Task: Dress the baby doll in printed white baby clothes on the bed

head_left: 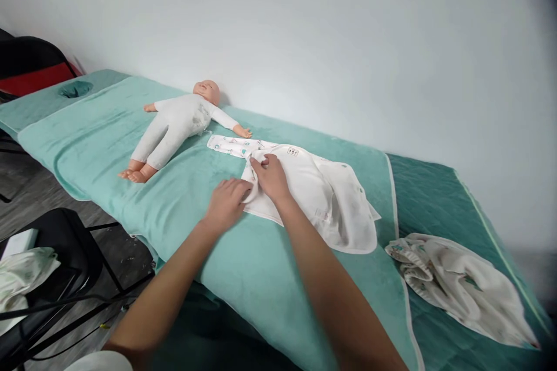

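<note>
A white baby garment (304, 179) with small printed figures lies spread on the green bed cover, one sleeve reaching left toward the doll. My left hand (227, 202) grips the garment's near left edge, thumb and fingers pinched on the cloth. Just beyond it, my right hand (270, 174) pinches a fold of the same garment near its upper left part. A baby doll (180, 122) in a white bodysuit lies on its back to the left, its arms spread and its head toward the wall. Neither hand touches the doll.
A crumpled printed cloth (461, 284) lies at the bed's right end. The padded bed (100, 127) runs along the white wall and has a face hole (75, 89) at the far left. A black chair (65, 249) with cloth on it stands at lower left.
</note>
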Tool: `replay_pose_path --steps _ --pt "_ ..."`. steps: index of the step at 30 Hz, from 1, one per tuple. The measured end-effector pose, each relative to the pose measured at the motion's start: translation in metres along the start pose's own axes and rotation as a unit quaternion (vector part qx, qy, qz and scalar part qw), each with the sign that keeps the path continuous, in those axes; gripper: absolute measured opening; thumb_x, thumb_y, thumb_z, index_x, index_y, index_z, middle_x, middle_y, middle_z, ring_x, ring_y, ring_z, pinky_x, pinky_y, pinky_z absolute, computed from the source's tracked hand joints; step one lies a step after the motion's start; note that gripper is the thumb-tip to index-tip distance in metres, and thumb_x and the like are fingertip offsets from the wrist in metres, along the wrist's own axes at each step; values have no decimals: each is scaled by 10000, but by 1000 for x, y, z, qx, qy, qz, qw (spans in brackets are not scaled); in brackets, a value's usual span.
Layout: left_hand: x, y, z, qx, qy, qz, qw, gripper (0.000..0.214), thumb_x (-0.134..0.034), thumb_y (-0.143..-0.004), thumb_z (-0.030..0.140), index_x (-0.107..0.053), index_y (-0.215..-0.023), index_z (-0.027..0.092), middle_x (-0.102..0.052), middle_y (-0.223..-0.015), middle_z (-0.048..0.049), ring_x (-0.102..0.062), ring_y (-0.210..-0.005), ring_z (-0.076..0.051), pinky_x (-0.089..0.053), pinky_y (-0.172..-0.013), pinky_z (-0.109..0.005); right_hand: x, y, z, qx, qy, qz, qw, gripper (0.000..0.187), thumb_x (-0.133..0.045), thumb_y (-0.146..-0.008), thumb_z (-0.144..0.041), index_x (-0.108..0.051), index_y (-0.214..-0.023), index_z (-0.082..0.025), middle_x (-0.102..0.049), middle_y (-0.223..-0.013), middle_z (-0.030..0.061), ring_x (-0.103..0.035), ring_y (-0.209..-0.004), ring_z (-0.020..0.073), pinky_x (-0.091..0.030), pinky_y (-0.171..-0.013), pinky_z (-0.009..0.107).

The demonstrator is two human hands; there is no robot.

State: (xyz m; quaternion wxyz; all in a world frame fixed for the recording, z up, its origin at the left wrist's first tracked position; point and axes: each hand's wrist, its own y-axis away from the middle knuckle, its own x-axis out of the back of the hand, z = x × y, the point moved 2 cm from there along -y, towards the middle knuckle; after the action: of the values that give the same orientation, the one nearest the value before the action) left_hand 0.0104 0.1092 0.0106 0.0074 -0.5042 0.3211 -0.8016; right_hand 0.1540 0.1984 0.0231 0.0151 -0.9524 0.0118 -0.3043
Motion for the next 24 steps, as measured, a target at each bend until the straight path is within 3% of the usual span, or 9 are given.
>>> replay_pose_path --steps 3,6,9,12,16,20,24 --pt "-3 1 12 -31 -24 -33 999 329 -482 -826 41 -596 -1077 221 -729 -1042 -56 -643 -934 -220 -416 -749 -361 -6 -17 -8 -16 108 -4 994 603 -564 -845 -610 -537 -1228 -145 -606 -1239 182 -615 -1120 309 -483 -939 393" --pt "-4 1 12 -29 -33 -45 998 212 -494 -881 103 -615 -1011 220 -730 -981 -47 -643 -892 -209 -409 -732 -353 -7 -31 -6 -11 170 -26 985 413 -598 -838 -466 -576 -1120 -166 -655 -1141 169 -639 -1044 324 -490 -874 403" --pt "-6 2 9 -27 -30 -50 998 166 -498 -927 154 -621 -1012 224 -722 -919 -29 -649 -859 -194 -418 -736 -343 2 -41 7 -10 118 -30 992 174 -565 -848 -353 -609 -912 -198 -711 -949 99 -665 -930 268 -485 -811 345" --pt "-7 2 8 -31 -32 -55 998 160 -478 -984 258 -631 -1019 226 -707 -863 -30 -653 -820 -186 -417 -713 -335 12 -45 19 -22 71 -49 996 227 -508 -892 -408 -595 -821 -210 -706 -777 46 -668 -740 201 -481 -711 295" --pt "-7 1 11 -49 -61 -52 996 252 -429 -1018 346 -641 -1040 212 -694 -823 -49 -655 -781 -184 -420 -685 -334 12 -38 15 0 107 -15 994 341 -557 -868 -558 -611 -895 -222 -729 -908 58 -677 -831 225 -479 -745 319" --pt "-6 3 11 -51 -77 -37 995 276 -404 -1026 352 -642 -1030 211 -687 -802 -54 -652 -745 -178 -435 -666 -330 0 -33 4 24 181 -5 983 256 -571 -875 -473 -629 -927 -230 -718 -989 86 -662 -909 262 -469 -800 364" --pt "-5 4 12 -47 -72 -33 996 265 -418 -1022 353 -641 -1044 210 -690 -810 -51 -652 -748 -180 -444 -662 -331 7 -41 12 -20 78 11 997 159 -537 -862 -361 -575 -776 -233 -695 -861 44 -626 -841 224 -452 -755 321"
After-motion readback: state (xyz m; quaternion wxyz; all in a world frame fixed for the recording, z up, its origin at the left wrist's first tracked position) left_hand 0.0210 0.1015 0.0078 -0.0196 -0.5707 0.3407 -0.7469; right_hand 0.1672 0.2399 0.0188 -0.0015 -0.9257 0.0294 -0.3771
